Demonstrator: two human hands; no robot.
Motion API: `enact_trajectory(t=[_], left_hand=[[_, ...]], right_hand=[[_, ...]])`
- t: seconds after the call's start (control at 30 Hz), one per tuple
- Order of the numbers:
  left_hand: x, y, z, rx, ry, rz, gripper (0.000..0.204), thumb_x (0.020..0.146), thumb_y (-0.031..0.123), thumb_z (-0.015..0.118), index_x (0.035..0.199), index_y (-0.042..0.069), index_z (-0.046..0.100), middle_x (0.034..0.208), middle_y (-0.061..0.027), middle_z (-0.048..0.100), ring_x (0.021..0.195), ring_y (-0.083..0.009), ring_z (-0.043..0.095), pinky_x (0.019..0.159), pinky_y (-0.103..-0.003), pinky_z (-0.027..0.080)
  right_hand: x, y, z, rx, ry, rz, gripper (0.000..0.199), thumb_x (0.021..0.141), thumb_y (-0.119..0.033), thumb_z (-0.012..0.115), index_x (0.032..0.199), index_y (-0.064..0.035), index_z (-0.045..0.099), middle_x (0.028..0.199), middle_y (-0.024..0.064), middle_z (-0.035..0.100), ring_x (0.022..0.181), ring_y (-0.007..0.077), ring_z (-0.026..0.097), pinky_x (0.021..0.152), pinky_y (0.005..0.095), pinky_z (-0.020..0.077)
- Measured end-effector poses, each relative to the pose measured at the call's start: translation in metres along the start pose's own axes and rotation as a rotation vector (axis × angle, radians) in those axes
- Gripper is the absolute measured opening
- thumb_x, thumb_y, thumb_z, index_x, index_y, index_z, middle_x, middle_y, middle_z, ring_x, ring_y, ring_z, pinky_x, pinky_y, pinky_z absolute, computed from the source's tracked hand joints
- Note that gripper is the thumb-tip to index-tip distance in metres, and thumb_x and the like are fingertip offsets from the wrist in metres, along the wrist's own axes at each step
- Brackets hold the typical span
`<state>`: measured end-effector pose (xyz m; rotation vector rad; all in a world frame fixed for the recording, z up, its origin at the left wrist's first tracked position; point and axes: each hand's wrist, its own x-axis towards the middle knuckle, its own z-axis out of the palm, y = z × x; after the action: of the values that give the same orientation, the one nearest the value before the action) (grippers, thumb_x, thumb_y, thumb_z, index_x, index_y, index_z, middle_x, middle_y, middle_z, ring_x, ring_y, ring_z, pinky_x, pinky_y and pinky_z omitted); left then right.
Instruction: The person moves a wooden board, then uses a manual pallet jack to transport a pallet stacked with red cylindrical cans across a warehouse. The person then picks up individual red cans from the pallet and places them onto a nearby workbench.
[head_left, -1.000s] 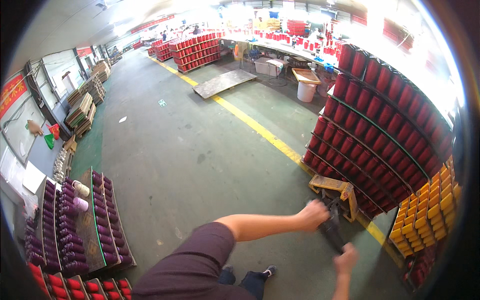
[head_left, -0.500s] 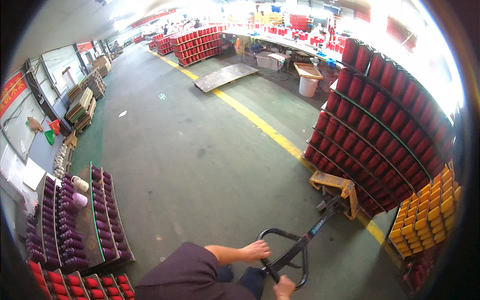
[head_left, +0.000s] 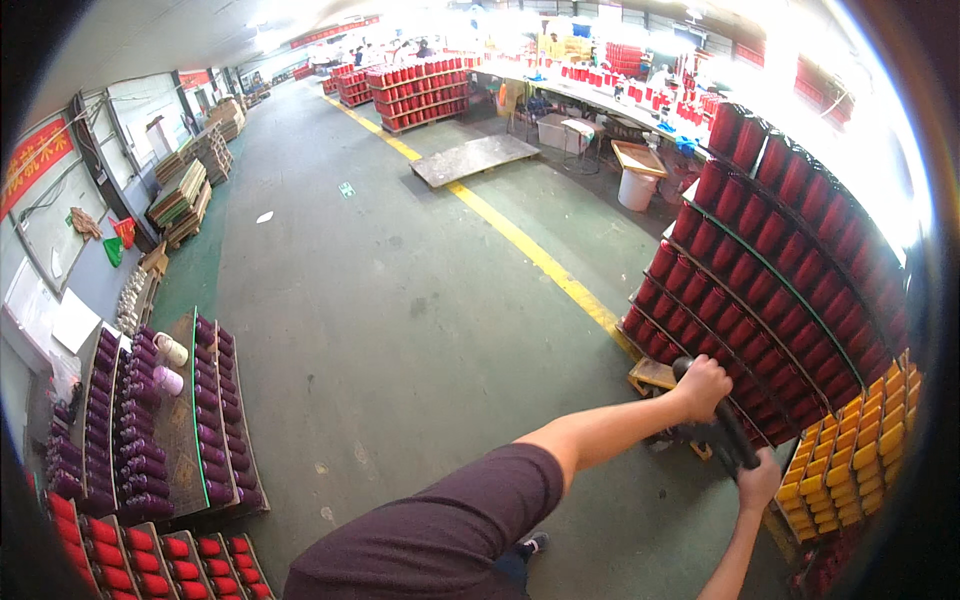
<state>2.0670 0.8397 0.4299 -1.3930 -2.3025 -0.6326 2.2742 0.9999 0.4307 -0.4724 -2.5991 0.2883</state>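
Note:
My left hand is closed round the far end of the black handle of a pallet jack. Lower down the same bar, my right hand grips its near end. The handle stands raised in front of a tall stack of dark red cylinders, layered on boards. Part of the jack's yellow body shows at the foot of that stack; my arms and the handle hide most of the rest.
Racks of purple cylinders and bright red ones stand at the left. Yellow blocks are stacked at the right. A flat pallet board lies across the yellow floor line. A white bucket stands near the long worktable.
Both hands have moved right and farther away, carrying the handle up toward the dark red stack. My left arm now reaches across in front of me.

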Motion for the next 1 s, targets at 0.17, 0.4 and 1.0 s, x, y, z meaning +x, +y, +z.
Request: enact_trajectory(t=[0.17, 0.4, 1.0], left_hand=[[-0.085, 0.004, 0.014, -0.163, 0.158, 0.135, 0.038, 0.051, 0.016, 0.072, 0.084, 0.011, 0.054, 0.085, -0.0078, 0.055, 0.088, -0.0287, 0.055, 0.08, -0.041, 0.042], [-0.35, 0.013, 0.035, -0.214, -0.261, 0.099, 0.033, 0.059, 0.015, 0.07, 0.087, 0.011, 0.052, 0.086, -0.0053, 0.052, 0.086, -0.0245, 0.053, 0.079, -0.039, 0.041], [-0.064, 0.018, -0.025, 0.011, -0.777, 0.071, 0.027, 0.058, 0.032, 0.075, 0.076, 0.011, 0.075, 0.078, -0.009, 0.072, 0.076, -0.0266, 0.07, 0.066, -0.037, 0.053]], right_hand=[[-0.076, -0.001, 0.027, -0.201, 0.067, -0.035, 0.013, 0.066, -0.009, 0.062, 0.07, -0.0054, 0.051, 0.064, 0.0149, 0.052, 0.061, 0.0417, 0.052, 0.056, 0.0475, 0.0384], [-0.311, -0.083, 0.137, -0.102, -0.355, 0.089, 0.009, 0.072, -0.018, 0.062, 0.077, -0.0111, 0.059, 0.076, 0.0161, 0.061, 0.072, 0.0382, 0.062, 0.066, 0.049, 0.0473], [-0.03, -0.006, 0.01, 0.265, -1.131, 0.403, 0.031, 0.066, -0.012, 0.083, 0.082, 0.0018, 0.061, 0.063, 0.0066, 0.059, 0.051, 0.0168, 0.059, 0.043, 0.033, 0.048]])
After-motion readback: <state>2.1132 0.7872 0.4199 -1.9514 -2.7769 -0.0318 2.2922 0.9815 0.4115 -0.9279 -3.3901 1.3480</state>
